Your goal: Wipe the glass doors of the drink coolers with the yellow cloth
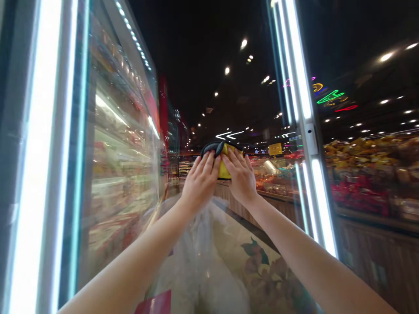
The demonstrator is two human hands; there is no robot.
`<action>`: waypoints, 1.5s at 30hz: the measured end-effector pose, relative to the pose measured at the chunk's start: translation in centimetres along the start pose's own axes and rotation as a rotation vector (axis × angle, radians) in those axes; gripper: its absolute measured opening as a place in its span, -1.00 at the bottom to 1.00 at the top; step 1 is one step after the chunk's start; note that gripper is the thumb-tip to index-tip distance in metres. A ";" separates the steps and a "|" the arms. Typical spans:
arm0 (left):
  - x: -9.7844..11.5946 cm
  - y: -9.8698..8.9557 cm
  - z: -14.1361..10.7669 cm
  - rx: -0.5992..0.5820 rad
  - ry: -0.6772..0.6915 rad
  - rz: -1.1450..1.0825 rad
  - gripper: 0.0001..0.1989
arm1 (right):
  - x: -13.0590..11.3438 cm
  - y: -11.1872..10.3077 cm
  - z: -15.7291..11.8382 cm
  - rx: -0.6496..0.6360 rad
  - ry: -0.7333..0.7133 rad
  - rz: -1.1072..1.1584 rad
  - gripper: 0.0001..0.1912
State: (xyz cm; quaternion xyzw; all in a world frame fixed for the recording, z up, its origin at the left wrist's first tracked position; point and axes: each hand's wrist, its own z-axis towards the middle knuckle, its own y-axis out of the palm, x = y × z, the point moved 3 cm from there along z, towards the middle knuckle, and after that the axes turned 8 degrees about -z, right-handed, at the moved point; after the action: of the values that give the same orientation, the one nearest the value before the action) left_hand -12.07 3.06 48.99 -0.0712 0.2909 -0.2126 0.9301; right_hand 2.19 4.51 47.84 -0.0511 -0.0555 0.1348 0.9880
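A folded cloth (225,168), yellow on one face and dark grey on the other, is held up in front of me at arm's length. My left hand (203,174) presses on its grey left part with the fingers lying along it. On the yellow right part rests my right hand (240,176), fingers also flat and slightly apart. Between them the two hands hold the cloth against a clear glass pane (209,253), which carries faint reflections. Both arms reach forward nearly straight, and the cloth's underside is hidden.
A metal frame with bright light strips (322,205) and a small lock-like fitting (311,137) edges the pane at right. More light strips (36,165) stand close at left, beside blurred stocked shelves (121,174). Colourful goods (369,174) lie beyond the right frame.
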 end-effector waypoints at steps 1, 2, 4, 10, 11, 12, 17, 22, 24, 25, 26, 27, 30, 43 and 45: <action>-0.1 0.0 0.0 0.015 -0.013 0.009 -0.41 | 0.1 0.1 0.3 0.000 -0.037 0.009 -0.34; -0.2 0.1 0.5 0.037 -0.038 0.014 -0.41 | 0.5 0.0 1.1 0.008 -0.061 0.017 -0.33; 0.0 0.8 2.9 0.087 -0.103 0.003 -0.42 | 2.1 -0.2 3.2 0.038 -0.064 0.031 -0.30; 3.8 4.4 8.1 0.069 -0.015 -0.061 -0.46 | 8.4 0.0 2.2 0.114 0.113 -0.020 -0.29; 4.3 4.7 7.6 0.053 0.033 -0.049 -0.46 | 8.7 0.2 0.9 0.121 0.126 -0.024 -0.31; 4.6 4.7 7.0 0.051 0.056 -0.036 -0.46 | 8.6 0.5 -0.2 0.134 0.127 -0.021 -0.32; 4.0 4.7 7.2 0.087 0.028 -0.023 -0.39 | 9.3 0.8 0.7 0.159 0.061 0.000 -0.38; 6.0 6.6 10.7 0.040 0.052 -0.054 -0.41 | 13.5 0.2 0.9 0.145 0.141 -0.002 -0.37; 6.8 6.7 10.2 -0.004 0.121 -0.073 -0.42 | 13.7 0.0 -1.9 0.113 0.156 -0.023 -0.30; 6.9 6.6 9.8 -0.023 0.155 -0.083 -0.42 | 13.3 0.0 -3.2 0.068 0.129 -0.023 -0.27; 6.8 6.5 9.4 -0.045 0.186 -0.093 -0.42 | 13.0 0.0 -4.2 0.013 0.096 -0.022 -0.26; 6.6 6.4 9.3 -0.065 0.217 -0.104 -0.41 | 12.9 -0.1 -4.7 -0.021 0.073 -0.030 -0.27; 6.0 6.6 11.2 -0.103 0.239 -0.126 -0.39 | 14.5 -0.5 -3.1 -0.082 0.035 -0.061 -0.31; 7.1 7.8 15.5 -0.290 0.448 -0.210 -0.44 | 16.6 -1.0 -4.4 -0.256 0.409 0.144 -0.08; 6.9 7.9 17.3 -0.301 0.395 -0.201 -0.43 | 18.6 -1.0 -2.1 -0.265 0.358 0.157 -0.11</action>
State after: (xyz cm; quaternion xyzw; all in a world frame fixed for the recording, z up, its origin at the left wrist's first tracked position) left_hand 5.71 7.29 57.63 -0.1945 0.4868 -0.2682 0.8083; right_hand 20.55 8.41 47.66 -0.2076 0.1078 0.1916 0.9532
